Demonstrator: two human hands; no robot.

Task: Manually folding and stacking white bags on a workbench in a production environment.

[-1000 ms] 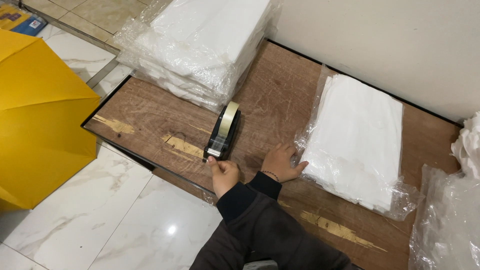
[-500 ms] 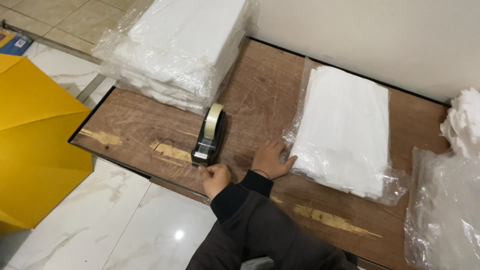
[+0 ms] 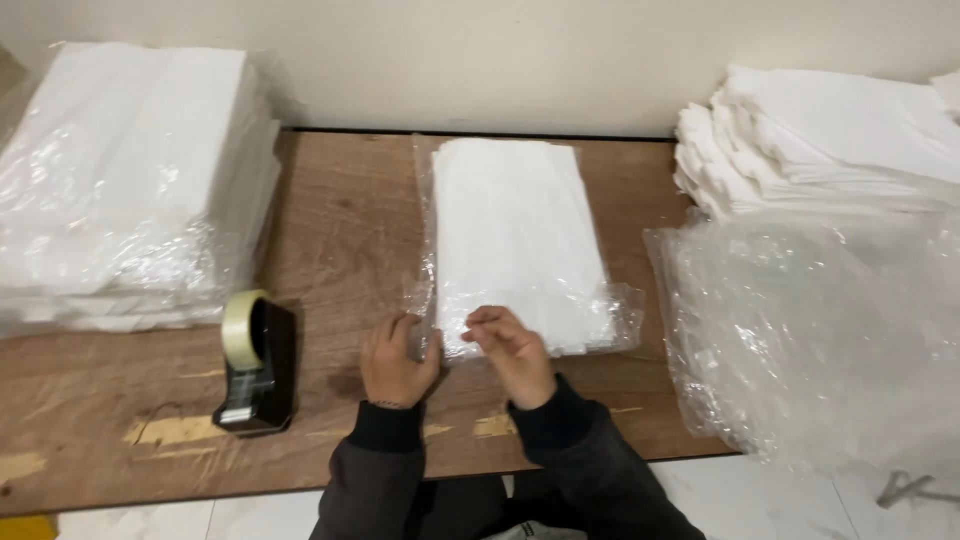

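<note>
At bagged cloth's [image 3: 515, 235] near edge, both hands [image 3: 398, 360], pinching plastic.

1. Bare hands: two, a left hand [image 3: 397, 358] and a right hand [image 3: 512, 350].
2. Flat white cloth pack in clear plastic [image 3: 515, 240], lying alone mid-table: one.
3. Stack of wrapped white packs [image 3: 130, 180]: one; the number within cannot be told.
4. Pile of unwrapped folded white cloths [image 3: 830, 135]: one.
5. Heap of empty clear plastic bags [image 3: 820, 330]: one.
6. Black tape dispenser [image 3: 255, 365]: one.
7. Wooden table [image 3: 340, 230]: one.
</note>
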